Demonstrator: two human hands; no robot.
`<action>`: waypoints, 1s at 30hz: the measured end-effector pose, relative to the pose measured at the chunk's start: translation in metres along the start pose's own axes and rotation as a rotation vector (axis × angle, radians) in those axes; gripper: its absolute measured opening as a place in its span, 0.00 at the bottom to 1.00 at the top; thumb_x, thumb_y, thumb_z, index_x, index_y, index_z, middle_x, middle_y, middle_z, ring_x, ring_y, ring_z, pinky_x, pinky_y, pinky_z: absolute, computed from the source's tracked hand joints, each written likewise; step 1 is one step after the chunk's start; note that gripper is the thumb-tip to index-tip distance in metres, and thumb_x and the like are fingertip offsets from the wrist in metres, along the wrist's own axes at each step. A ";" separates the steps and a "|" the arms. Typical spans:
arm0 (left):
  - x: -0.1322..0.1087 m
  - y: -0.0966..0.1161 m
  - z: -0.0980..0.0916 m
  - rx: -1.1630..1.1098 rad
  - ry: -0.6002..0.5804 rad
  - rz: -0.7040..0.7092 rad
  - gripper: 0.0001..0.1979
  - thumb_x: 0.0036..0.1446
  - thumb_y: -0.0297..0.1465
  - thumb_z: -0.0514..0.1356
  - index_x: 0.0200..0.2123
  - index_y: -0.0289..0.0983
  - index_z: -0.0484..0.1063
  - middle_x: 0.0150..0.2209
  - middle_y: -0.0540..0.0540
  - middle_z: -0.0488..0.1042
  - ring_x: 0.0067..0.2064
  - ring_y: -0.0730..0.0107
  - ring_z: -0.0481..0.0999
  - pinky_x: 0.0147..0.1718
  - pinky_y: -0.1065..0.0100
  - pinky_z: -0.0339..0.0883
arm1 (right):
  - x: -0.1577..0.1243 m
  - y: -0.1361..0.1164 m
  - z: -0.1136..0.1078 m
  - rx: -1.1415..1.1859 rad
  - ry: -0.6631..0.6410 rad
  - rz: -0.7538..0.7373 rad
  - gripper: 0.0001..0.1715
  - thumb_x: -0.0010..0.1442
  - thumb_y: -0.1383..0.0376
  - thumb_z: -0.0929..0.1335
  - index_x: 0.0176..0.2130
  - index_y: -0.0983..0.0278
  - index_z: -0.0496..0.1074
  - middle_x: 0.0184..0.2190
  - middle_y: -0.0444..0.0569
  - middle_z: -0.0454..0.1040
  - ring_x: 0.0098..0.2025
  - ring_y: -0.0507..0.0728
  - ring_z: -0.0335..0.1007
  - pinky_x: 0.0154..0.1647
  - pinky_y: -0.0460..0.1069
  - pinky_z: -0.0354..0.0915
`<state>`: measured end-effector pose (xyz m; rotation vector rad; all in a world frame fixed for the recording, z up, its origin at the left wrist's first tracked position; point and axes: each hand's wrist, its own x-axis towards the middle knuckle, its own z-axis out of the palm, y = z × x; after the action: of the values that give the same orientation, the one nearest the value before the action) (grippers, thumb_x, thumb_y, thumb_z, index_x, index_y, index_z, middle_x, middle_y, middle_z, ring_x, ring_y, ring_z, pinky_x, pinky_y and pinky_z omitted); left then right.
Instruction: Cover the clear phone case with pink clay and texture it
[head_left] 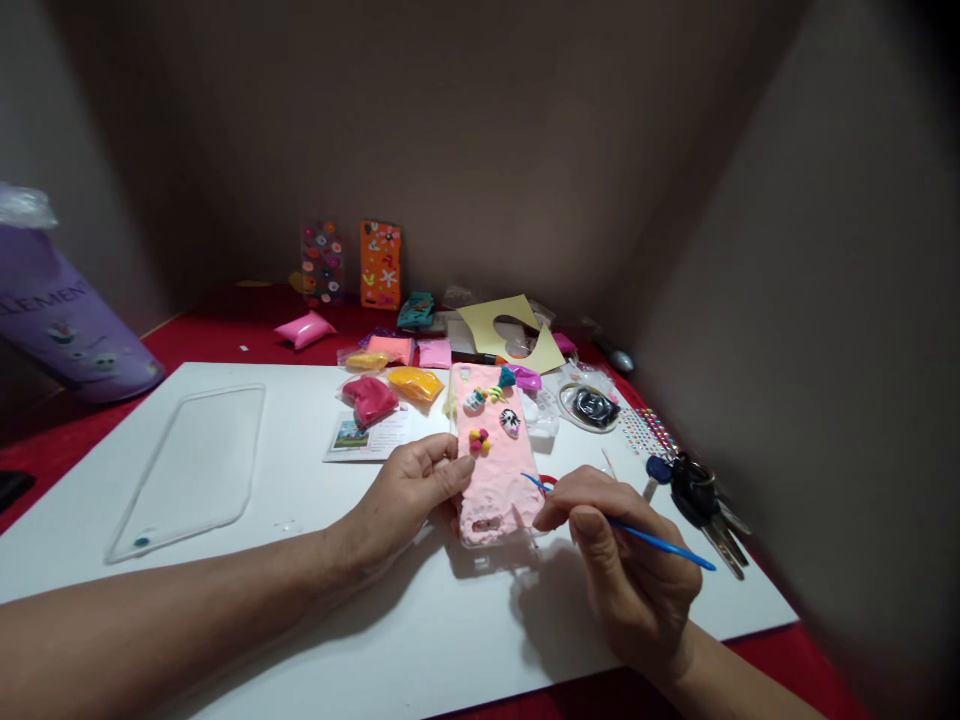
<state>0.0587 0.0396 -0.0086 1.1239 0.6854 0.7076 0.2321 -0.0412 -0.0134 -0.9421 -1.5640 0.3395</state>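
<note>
My left hand (420,480) is closed on the left edge of a phone case (499,480), thumb on its face, and holds it tilted above the white board. Soft-looking pink clay covers the case, rough and ridged near the lower end around an oblong cutout. Small ornaments sit on its upper half: a black-and-white oval piece, a red and yellow cluster, a teal piece and others. Pinched in my right hand (630,560) is a thin blue modelling tool (660,541). Its pointed tip lies over the right part of the pink clay; whether it touches I cannot tell.
On the white board (337,640) lie a clear phone case (195,460), clay packets (416,384), a printed card (367,435), rhinestone stickers (651,432) and keys (705,500). Behind stand an orange decorated case (380,264) and cut yellow paper (487,325). A purple bag (67,310) stands left.
</note>
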 end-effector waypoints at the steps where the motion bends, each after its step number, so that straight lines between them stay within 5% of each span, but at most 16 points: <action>1: 0.000 0.000 0.000 -0.002 0.005 -0.001 0.14 0.54 0.38 0.60 0.25 0.35 0.63 0.20 0.53 0.65 0.22 0.76 0.65 0.22 0.73 0.58 | 0.000 0.000 0.000 -0.001 -0.003 -0.001 0.11 0.60 0.74 0.61 0.39 0.65 0.70 0.27 0.47 0.71 0.31 0.54 0.68 0.32 0.53 0.63; 30: 0.000 0.002 0.001 -0.021 -0.024 0.004 0.13 0.55 0.36 0.59 0.25 0.36 0.61 0.20 0.53 0.64 0.22 0.77 0.64 0.22 0.74 0.58 | 0.004 0.004 0.002 -0.082 -0.091 0.095 0.08 0.59 0.72 0.63 0.37 0.63 0.71 0.26 0.46 0.71 0.28 0.53 0.65 0.30 0.52 0.61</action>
<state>0.0590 0.0392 -0.0067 1.1129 0.6546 0.7020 0.2322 -0.0356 -0.0134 -1.0797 -1.6293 0.3918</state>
